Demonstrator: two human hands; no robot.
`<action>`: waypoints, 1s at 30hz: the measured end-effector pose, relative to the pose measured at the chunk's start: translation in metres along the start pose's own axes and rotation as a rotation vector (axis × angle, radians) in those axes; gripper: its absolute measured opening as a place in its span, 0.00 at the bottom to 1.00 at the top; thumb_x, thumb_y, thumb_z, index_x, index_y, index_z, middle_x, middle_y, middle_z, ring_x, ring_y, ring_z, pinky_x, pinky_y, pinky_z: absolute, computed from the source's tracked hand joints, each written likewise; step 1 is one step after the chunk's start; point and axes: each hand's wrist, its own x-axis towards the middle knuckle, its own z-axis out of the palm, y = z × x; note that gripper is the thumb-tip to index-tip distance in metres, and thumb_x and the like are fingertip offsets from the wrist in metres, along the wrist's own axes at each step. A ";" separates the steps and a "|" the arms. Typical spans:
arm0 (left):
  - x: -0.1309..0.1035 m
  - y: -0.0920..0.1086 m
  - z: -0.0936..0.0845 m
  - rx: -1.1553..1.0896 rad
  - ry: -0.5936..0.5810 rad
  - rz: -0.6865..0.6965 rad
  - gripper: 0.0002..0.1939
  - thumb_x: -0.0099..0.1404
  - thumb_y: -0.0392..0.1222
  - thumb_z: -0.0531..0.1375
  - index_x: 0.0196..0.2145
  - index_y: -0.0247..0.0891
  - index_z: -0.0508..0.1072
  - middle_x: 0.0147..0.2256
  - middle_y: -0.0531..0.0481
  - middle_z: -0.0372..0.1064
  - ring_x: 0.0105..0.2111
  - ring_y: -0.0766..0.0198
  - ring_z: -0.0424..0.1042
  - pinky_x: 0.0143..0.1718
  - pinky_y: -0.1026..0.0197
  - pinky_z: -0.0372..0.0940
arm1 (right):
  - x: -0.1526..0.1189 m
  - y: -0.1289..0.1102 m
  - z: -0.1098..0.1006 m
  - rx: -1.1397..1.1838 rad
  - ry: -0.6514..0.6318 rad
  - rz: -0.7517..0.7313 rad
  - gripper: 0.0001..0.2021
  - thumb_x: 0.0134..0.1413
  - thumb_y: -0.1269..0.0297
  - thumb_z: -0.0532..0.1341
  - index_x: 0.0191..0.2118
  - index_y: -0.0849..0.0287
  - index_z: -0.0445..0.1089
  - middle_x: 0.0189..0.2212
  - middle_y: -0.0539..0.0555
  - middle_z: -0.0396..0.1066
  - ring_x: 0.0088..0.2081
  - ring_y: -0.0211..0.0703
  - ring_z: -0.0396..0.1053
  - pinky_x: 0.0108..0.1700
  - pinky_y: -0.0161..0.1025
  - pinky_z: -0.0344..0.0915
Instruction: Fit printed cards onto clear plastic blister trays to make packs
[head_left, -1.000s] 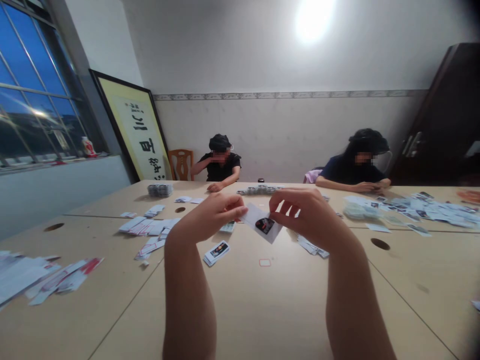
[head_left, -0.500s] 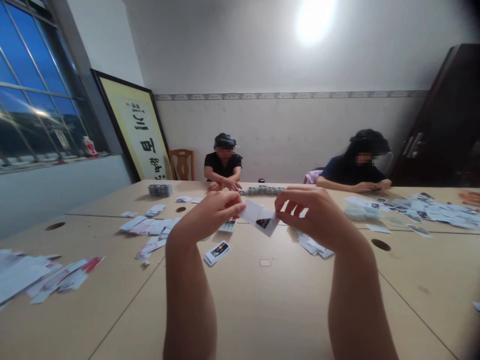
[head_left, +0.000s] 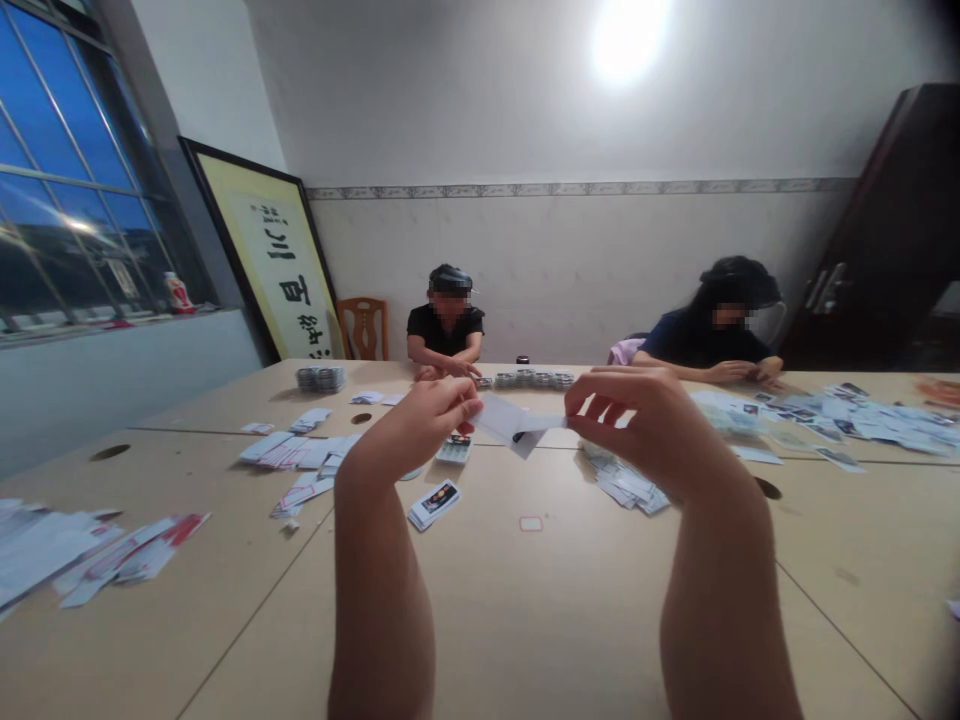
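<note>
Between my two hands, above the table, is a thin white sticker sheet [head_left: 504, 418] with a small dark printed patch near its lower corner. My left hand [head_left: 431, 420] pinches the sheet's left edge between thumb and fingers. A narrow white strip [head_left: 551, 422] bends away from the sheet on the right, and the closed thumb and forefinger of my right hand [head_left: 626, 410] grip its end. Below my hands a small stack of printed cards [head_left: 435, 504] lies on the table, left of a small red-edged label [head_left: 531, 523].
White paper strips [head_left: 300, 452] and larger sheets [head_left: 37, 550] lie to the left. Loose papers [head_left: 626, 480] are near my right forearm, with a wide pile [head_left: 885, 420] farther right. Stacked cards [head_left: 532, 379] stand at the back. Two people [head_left: 448, 325] sit across the table [head_left: 540, 620].
My right hand has moved right, drawing the strip away from the sheet. The strip now stretches out longer, and less of the dark print shows. My left hand has barely shifted.
</note>
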 end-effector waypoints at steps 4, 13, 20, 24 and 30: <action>0.001 0.001 -0.001 0.021 0.016 -0.031 0.17 0.70 0.50 0.48 0.29 0.39 0.67 0.34 0.44 0.72 0.37 0.55 0.66 0.42 0.53 0.56 | -0.001 0.000 -0.002 -0.010 -0.005 0.024 0.04 0.57 0.69 0.64 0.31 0.56 0.75 0.29 0.47 0.75 0.28 0.31 0.73 0.29 0.28 0.71; 0.002 -0.001 0.000 -0.029 0.013 -0.071 0.16 0.70 0.51 0.49 0.30 0.40 0.66 0.33 0.46 0.73 0.38 0.56 0.70 0.39 0.57 0.59 | -0.004 -0.003 -0.005 -0.029 -0.005 0.041 0.05 0.56 0.70 0.63 0.30 0.56 0.74 0.27 0.46 0.74 0.27 0.31 0.72 0.29 0.28 0.70; 0.004 -0.005 -0.001 0.011 0.031 -0.061 0.17 0.70 0.51 0.50 0.30 0.39 0.68 0.32 0.46 0.75 0.35 0.57 0.70 0.39 0.57 0.59 | -0.007 -0.005 -0.008 -0.043 -0.009 0.056 0.05 0.55 0.69 0.63 0.30 0.56 0.75 0.26 0.47 0.75 0.27 0.33 0.73 0.28 0.28 0.69; 0.005 -0.007 -0.001 0.003 0.066 -0.035 0.18 0.71 0.51 0.50 0.29 0.39 0.69 0.32 0.46 0.75 0.35 0.58 0.71 0.38 0.57 0.60 | -0.008 -0.007 -0.009 -0.045 -0.009 0.049 0.05 0.54 0.71 0.63 0.29 0.56 0.75 0.26 0.48 0.74 0.26 0.34 0.73 0.26 0.28 0.69; 0.005 -0.007 -0.001 0.013 0.092 -0.018 0.17 0.72 0.49 0.50 0.30 0.38 0.70 0.32 0.47 0.76 0.35 0.57 0.71 0.38 0.57 0.59 | -0.009 -0.010 -0.010 -0.066 0.026 -0.006 0.06 0.53 0.73 0.64 0.29 0.56 0.76 0.26 0.48 0.75 0.26 0.34 0.72 0.26 0.30 0.68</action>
